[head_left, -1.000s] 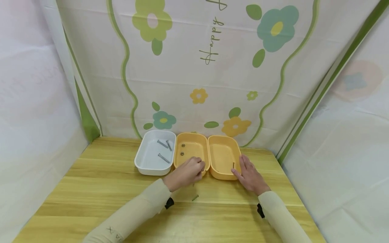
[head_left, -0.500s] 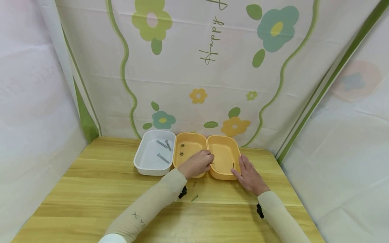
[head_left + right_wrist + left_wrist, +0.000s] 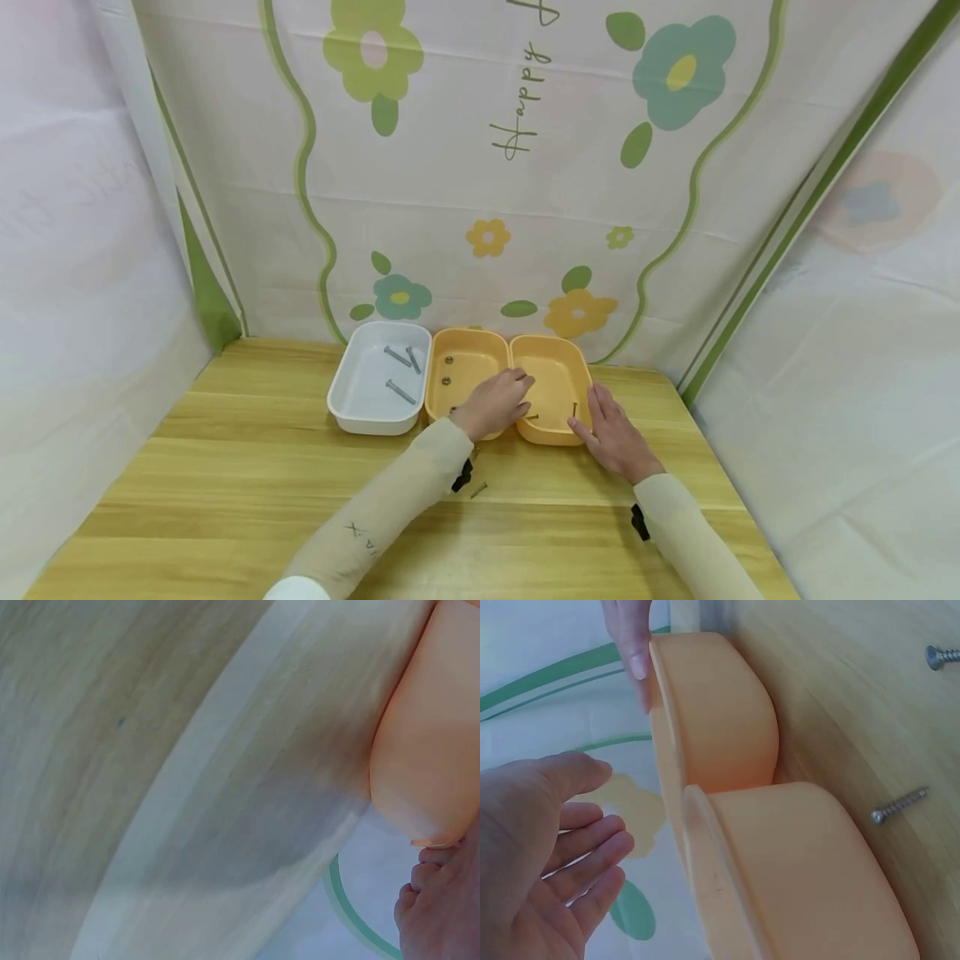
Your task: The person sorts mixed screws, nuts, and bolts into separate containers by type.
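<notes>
In the head view my left hand (image 3: pixel 495 404) hovers over the wall between the middle orange tray (image 3: pixel 486 340) and the right orange tray (image 3: pixel 551 346). The left wrist view shows this hand with thumb and fingers apart and nothing between them. Just below its fingers a small screw (image 3: pixel 533 417) lies in the right tray; a second screw (image 3: pixel 575 410) lies near that tray's right wall. My right hand (image 3: pixel 618 437) holds the right tray at its front right corner, thumb over the rim and fingers along the outside.
Three bolts (image 3: pixel 401 392) lie in the white tray (image 3: pixel 351 412) at left. Hex nuts (image 3: pixel 446 381) sit in the middle tray. Two screws, one a loose screw (image 3: pixel 479 490), lie on the wooden table (image 3: pixel 555 542) before the trays. A flowered cloth (image 3: pixel 450 167) hangs behind.
My left hand has moved right from the middle tray to the right tray's edge and let go of a screw, which now lies in the right tray. The right hand has stayed put.
</notes>
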A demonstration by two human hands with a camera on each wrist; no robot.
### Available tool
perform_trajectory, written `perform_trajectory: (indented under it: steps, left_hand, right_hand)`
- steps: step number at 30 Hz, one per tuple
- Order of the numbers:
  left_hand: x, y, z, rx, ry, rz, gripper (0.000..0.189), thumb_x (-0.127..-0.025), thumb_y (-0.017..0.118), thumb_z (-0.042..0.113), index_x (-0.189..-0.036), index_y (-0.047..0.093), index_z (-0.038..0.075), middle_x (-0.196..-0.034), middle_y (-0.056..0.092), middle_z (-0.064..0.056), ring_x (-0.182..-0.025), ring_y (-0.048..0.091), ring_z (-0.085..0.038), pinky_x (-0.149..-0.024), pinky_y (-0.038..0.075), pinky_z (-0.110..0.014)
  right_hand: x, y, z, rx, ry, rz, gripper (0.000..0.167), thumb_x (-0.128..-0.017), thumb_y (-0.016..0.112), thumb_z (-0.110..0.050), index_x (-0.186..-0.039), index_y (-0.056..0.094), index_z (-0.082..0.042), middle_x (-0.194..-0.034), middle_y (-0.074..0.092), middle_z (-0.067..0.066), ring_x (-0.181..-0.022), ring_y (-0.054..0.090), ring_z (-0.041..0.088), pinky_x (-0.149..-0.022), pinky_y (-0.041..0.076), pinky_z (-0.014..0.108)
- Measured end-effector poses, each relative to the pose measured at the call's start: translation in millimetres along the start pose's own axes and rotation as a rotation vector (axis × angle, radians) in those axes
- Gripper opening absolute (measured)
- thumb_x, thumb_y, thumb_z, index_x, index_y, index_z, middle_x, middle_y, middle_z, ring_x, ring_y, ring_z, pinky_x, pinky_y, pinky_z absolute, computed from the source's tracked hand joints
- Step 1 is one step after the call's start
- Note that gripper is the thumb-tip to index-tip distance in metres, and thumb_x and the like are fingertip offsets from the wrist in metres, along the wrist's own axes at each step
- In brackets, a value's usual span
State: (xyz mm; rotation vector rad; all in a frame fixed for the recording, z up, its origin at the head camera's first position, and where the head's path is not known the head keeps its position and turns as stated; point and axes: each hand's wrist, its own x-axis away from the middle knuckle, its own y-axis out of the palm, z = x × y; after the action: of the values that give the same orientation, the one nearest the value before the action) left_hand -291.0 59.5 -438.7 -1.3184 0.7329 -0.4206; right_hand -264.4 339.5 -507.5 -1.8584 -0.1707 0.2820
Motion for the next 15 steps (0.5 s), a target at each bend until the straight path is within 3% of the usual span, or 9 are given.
perform_trajectory:
  steps: [4, 11, 15]
  left_hand:
    - [13.1, -7.3, -5.7, 0.063, -0.008, 0.016, 0.042, -0.103, 0.068, 0.024, -0.14, 0.065, 0.005, -0.135, 0.069, -0.012, -0.122, 0.069, -0.025, -0.098, 0.062, -0.034]
    - [45.9, -21.4, -13.6, 0.116, 0.043, 0.048, 0.043, -0.099, 0.074, 0.023, -0.136, 0.067, 0.002, -0.132, 0.071, -0.014, -0.118, 0.071, -0.027, -0.101, 0.061, -0.036]
    - [63.6, -24.5, -15.0, 0.141, 0.059, 0.039, 0.038, -0.098, 0.075, 0.022, -0.129, 0.07, 0.002, -0.124, 0.074, -0.013, -0.111, 0.073, -0.025, -0.093, 0.063, -0.034]
  right_hand:
    - [-0.3, 0.2, 0.2, -0.006, 0.012, -0.017, 0.091, -0.11, 0.039, -0.059, -0.166, 0.011, 0.007, -0.175, 0.01, 0.028, -0.162, 0.013, 0.049, -0.128, 0.021, 0.069]
    - [-1.0, -0.4, 0.7, -0.01, 0.005, -0.015, 0.091, -0.111, 0.039, -0.057, -0.165, 0.011, 0.009, -0.175, 0.008, 0.028, -0.162, 0.012, 0.05, -0.128, 0.019, 0.068]
    - [-1.0, 0.6, 0.6, -0.007, 0.01, -0.017, 0.091, -0.11, 0.039, -0.058, -0.166, 0.01, 0.008, -0.176, 0.007, 0.027, -0.162, 0.012, 0.048, -0.13, 0.019, 0.067]
